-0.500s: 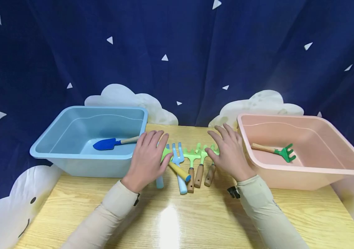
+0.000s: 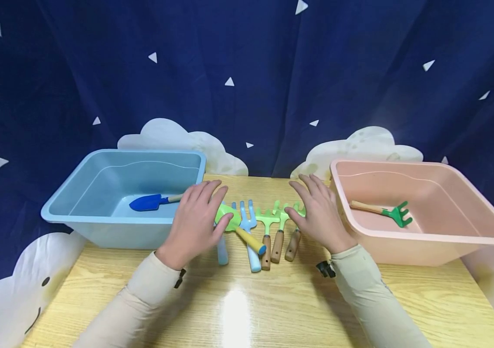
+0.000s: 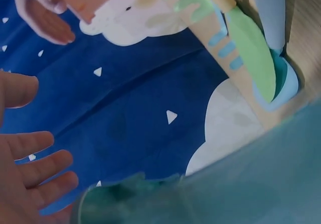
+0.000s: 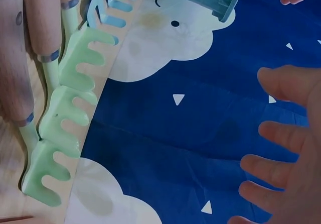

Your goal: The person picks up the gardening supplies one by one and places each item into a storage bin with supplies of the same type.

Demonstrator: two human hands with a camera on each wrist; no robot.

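My left hand (image 2: 195,222), fingers spread and holding nothing, hovers above the right side of the blue tub (image 2: 112,220). Beside its thumb lies a green trowel (image 2: 250,240) with a yellow handle, resting across a light blue hand fork (image 2: 254,258). A second light blue tool (image 2: 222,252) is partly covered; the left wrist view reveals its scoop-like blade (image 3: 289,86) under the green one. Over by the pink tub (image 2: 403,234), my right hand (image 2: 322,217) hangs with fingers apart and nothing in it. Three green rakes (image 4: 75,66) with wooden handles lie near it.
Inside the blue tub is a dark blue trowel (image 2: 147,202), its handle end hidden by my left hand. The pink tub holds a green rake (image 2: 398,214) with a wooden handle. Both tubs stand on a wooden table (image 2: 273,309) before a dark blue curtain (image 2: 264,58).
My left hand has shifted left and slightly toward me, uncovering more of the green trowel's blade. The right hand and the tools look the same.
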